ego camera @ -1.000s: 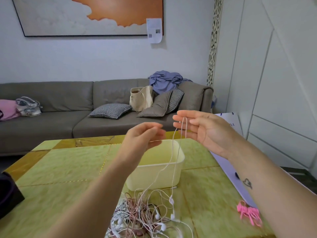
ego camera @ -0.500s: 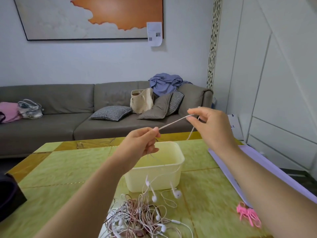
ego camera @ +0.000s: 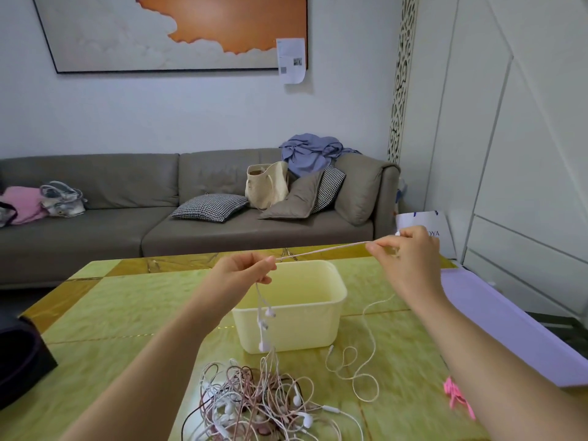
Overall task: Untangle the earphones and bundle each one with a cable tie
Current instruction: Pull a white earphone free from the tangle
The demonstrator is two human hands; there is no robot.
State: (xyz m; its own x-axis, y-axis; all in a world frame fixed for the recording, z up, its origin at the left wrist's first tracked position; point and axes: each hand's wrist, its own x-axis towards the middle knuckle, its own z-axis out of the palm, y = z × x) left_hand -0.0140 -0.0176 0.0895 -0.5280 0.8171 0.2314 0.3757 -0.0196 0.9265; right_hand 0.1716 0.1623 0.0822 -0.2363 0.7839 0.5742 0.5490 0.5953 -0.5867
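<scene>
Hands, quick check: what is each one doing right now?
Left hand: closed, pinching the earphone cable, with the earbuds dangling below it.
Right hand: closed, pinching the same cable, which runs taut between the hands.

Glossy marbled green table point(ego camera: 121, 300), matt cream plastic bin point(ego camera: 318, 326) (smooth-walled), matt grey leather-look sofa point(ego camera: 95, 230).

White earphone cable point(ego camera: 321, 250) taut, tangled earphones point(ego camera: 254, 399) on table

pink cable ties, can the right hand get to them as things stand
Probably yes: the pink cable ties lie uncovered on the table beside the right forearm. But the right hand pinches the earphone cable stretched to the left hand, so it must let go first.
</scene>
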